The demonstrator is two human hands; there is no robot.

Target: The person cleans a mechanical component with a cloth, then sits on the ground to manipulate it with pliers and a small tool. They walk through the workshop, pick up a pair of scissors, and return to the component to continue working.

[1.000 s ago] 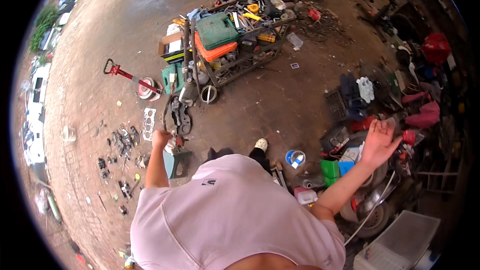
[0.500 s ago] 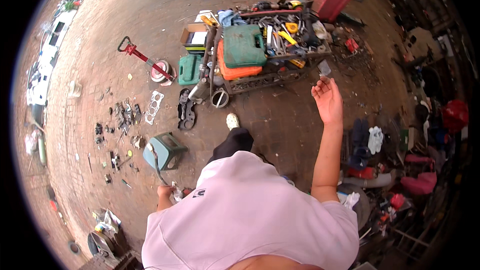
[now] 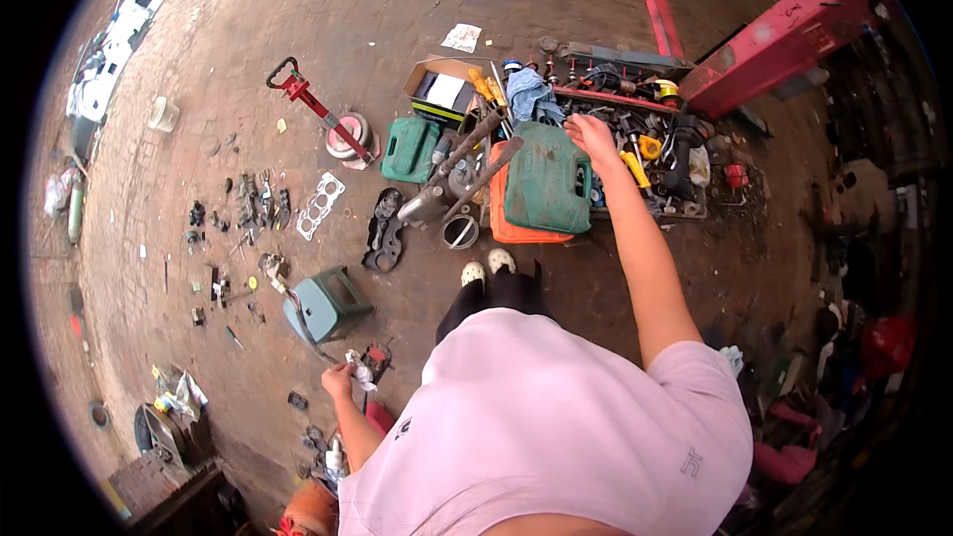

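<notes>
My left hand (image 3: 339,378) is low on the left, its fingers closed around the lower end of a long, thin, curved grey bar (image 3: 301,318). The bar's lumpy far end passes over the edge of a grey-green plastic stool (image 3: 336,300). A crumpled white cloth (image 3: 363,369) shows right beside this hand; whether I hold it is unclear. Stretched forward, my right hand (image 3: 593,143) is open and holds nothing that I can see. It is over the upper right corner of a green plastic tool case (image 3: 544,184), beside a blue rag (image 3: 531,96). I cannot tell whether it touches the case.
Under the green case lies an orange case (image 3: 501,213), with loose tools in a tray (image 3: 685,213) to its right. Ahead stand a smaller green case (image 3: 409,151) and a red-handled tool (image 3: 316,107). A red post (image 3: 784,40) rises at right. Engine parts (image 3: 260,203) litter the left floor.
I have come nearer to the tool tray, and both my shoes now show. My right hand has swung left and forward to the green case. My left hand still grips the bar.
</notes>
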